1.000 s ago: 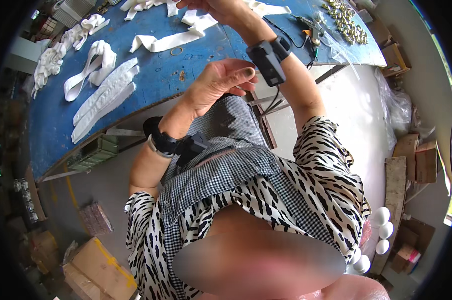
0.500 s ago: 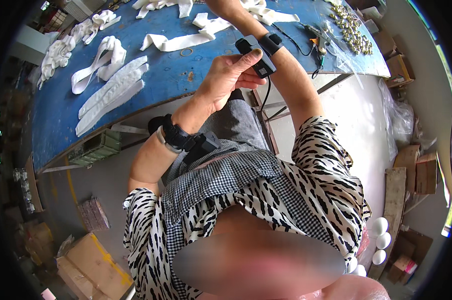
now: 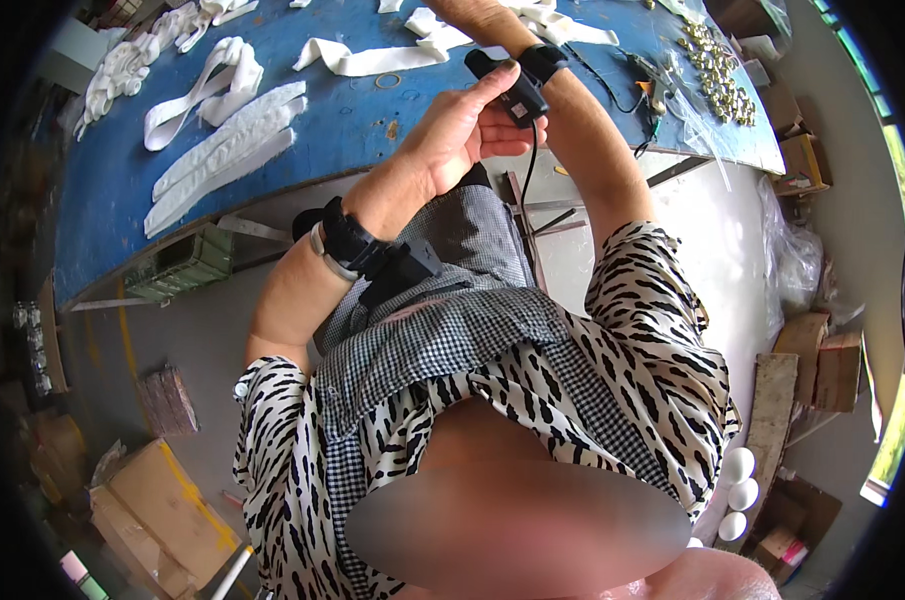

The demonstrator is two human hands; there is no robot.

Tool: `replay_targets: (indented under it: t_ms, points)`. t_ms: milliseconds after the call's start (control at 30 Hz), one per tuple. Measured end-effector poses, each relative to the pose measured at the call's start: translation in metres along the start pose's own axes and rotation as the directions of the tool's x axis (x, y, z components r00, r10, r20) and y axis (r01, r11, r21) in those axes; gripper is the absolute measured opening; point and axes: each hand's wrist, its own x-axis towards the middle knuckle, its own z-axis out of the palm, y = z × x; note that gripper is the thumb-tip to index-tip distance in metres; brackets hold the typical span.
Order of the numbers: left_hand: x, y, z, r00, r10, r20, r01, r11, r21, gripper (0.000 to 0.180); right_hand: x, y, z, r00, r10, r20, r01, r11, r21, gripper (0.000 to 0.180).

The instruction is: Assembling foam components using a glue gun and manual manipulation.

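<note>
My left hand (image 3: 452, 135) grips a small black box-shaped device (image 3: 512, 90) with a thin cable hanging from it, thumb on top and fingers below. The device is right beside the black strap (image 3: 543, 63) around my right wrist; I cannot tell whether it is fastened to it. My right forearm (image 3: 597, 145) stretches over the table, and the hand itself lies beyond the upper edge. Around my left wrist are a black strap with a device (image 3: 402, 270) and a pale band (image 3: 319, 240).
On the blue table (image 3: 102, 230) lie white fabric strips (image 3: 227, 150), a crumpled white fabric pile (image 3: 122, 75), brass-coloured metal pieces (image 3: 717, 75) and a tool with a dark cord (image 3: 657, 95). A green crate (image 3: 187, 265) sits below. Cardboard boxes (image 3: 172, 510) stand on the floor.
The view has shifted slightly, so the table appears higher and my right hand has slipped out past the upper edge. My left hand still holds the device.
</note>
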Motion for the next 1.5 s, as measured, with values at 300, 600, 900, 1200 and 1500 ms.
replay_targets:
  t_ms: [300, 600, 900, 1200, 1500]
  points:
    - [-0.008, 0.022, -0.04, 0.992, 0.125, 0.005, -0.11, 0.854, 0.509, 0.062, 0.008, 0.014, 0.019, 0.754, 0.603, 0.261, -0.498, 0.266, 0.825, 0.014]
    - [-0.065, 0.069, -0.145, 0.876, 0.244, -0.417, -0.34, 0.924, -0.174, 0.035, -0.076, 0.058, 0.031, 0.504, 0.22, 0.835, -0.365, -0.822, 0.437, 0.012]
    - [-0.088, 0.112, -0.238, 0.627, 0.374, -0.683, -0.766, 0.454, -0.455, 0.025, -0.055, -0.065, -0.017, 0.615, -0.027, 0.788, -0.618, -0.637, 0.461, 0.026]
    - [-0.117, 0.089, -0.281, 0.426, 0.391, -0.816, -0.849, 0.485, -0.211, 0.038, -0.068, -0.261, -0.044, 0.509, -0.522, 0.684, -0.598, -0.786, -0.155, 0.028]
    - [-0.125, 0.048, -0.271, 0.163, 0.571, -0.804, -0.871, 0.466, 0.154, 0.039, -0.067, -0.305, -0.056, 0.466, -0.384, 0.797, -0.75, -0.649, 0.126, 0.037]
